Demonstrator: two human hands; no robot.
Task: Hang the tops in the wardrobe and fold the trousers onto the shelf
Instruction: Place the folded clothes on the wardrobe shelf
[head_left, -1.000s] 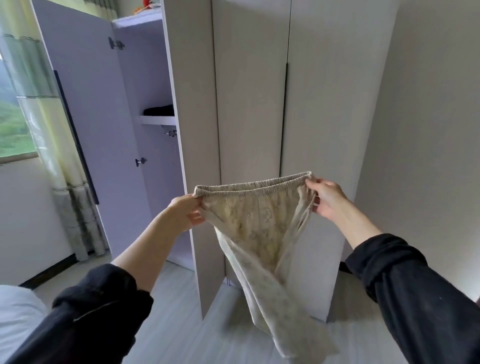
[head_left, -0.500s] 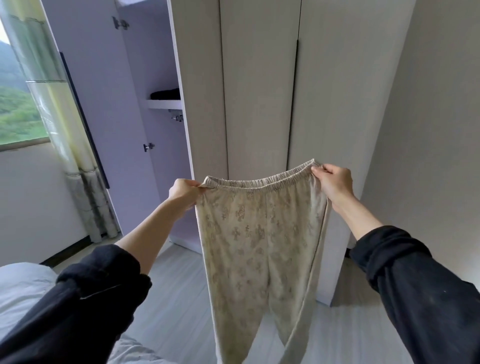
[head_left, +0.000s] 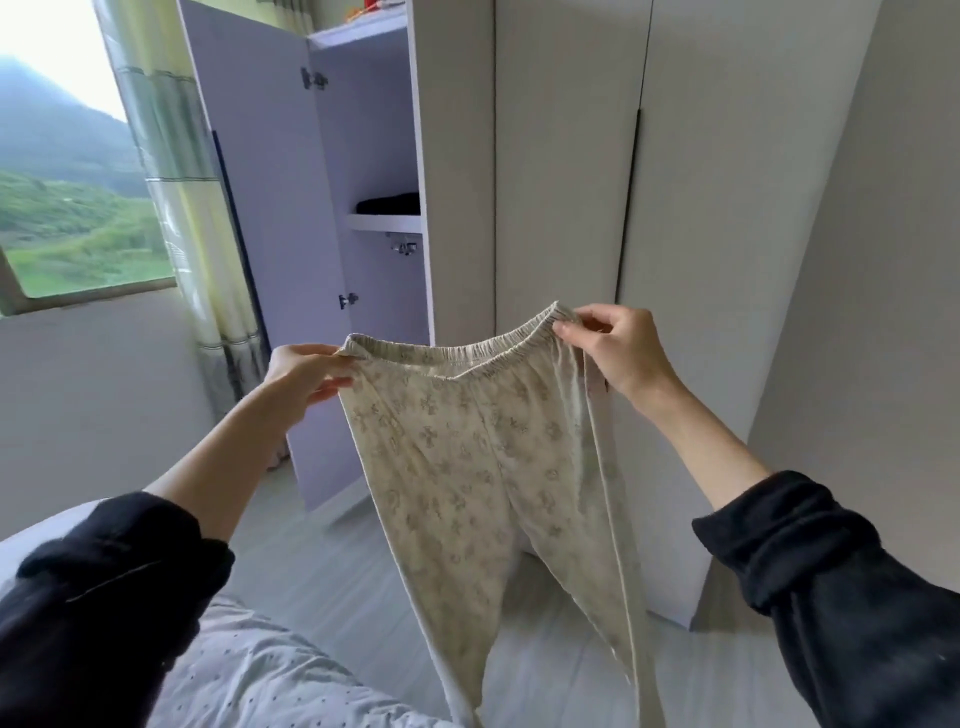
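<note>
Nearest to me, at the bottom left, lies the bed (head_left: 270, 670) with its pale dotted cover, and my two dark sleeves come in from either lower corner. Past them my left hand (head_left: 304, 376) has a grip on the left end of the waistband, thumb and fingers pinching the gathered elastic; my right hand (head_left: 618, 345) pinches the right end the same way, a little higher. Between them hang the trousers (head_left: 483, 467) — cream with a small faded print — held up in the air by the waistband, the legs dropping straight towards the floor (head_left: 332, 582) and running out of view at the bottom edge. They touch neither the bed nor the wardrobe.

Behind the trousers stands the wardrobe (head_left: 561, 182). Its two right-hand doors are closed; the left door (head_left: 260, 234) is swung open towards the window. Inside that open section the shelf (head_left: 384, 222) carries a dark folded garment (head_left: 389, 203) at its right end — I cannot tell what kind. Farthest off, beyond the striped curtain (head_left: 176, 208), the window (head_left: 67, 208) shows green hills.
</note>
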